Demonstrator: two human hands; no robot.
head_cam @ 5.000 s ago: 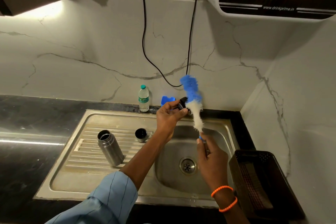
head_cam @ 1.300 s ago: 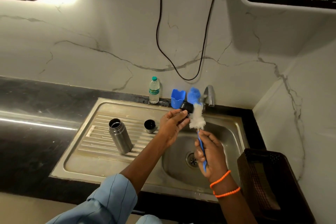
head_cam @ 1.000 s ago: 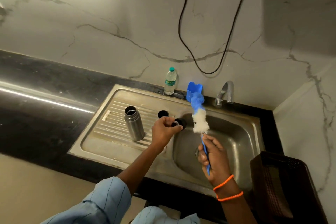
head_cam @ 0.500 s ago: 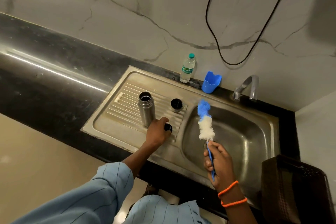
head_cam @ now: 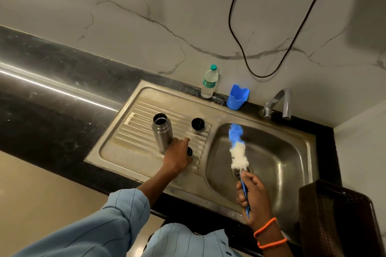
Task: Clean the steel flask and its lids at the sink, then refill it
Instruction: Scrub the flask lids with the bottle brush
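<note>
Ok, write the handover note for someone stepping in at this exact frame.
Left hand rests on the drainboard over the small black lid; whether it grips it is unclear.
Right hand holds the bottle brush above the basin.
Steel flask stands open on the drainboard, cup lid beside it.
Done: lids off.
Left: scrub the flask, rinse, refill.

Home kitchen: steel sink (head_cam: 146,98), tap (head_cam: 279,100), marble backsplash (head_cam: 125,16)

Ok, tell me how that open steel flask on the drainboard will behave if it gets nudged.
The flask stands tall and narrow on drainboard ridges, so it probably tips easily. Open and apparently empty, it is likely light. Its smooth steel may be slippery if wet.
</note>
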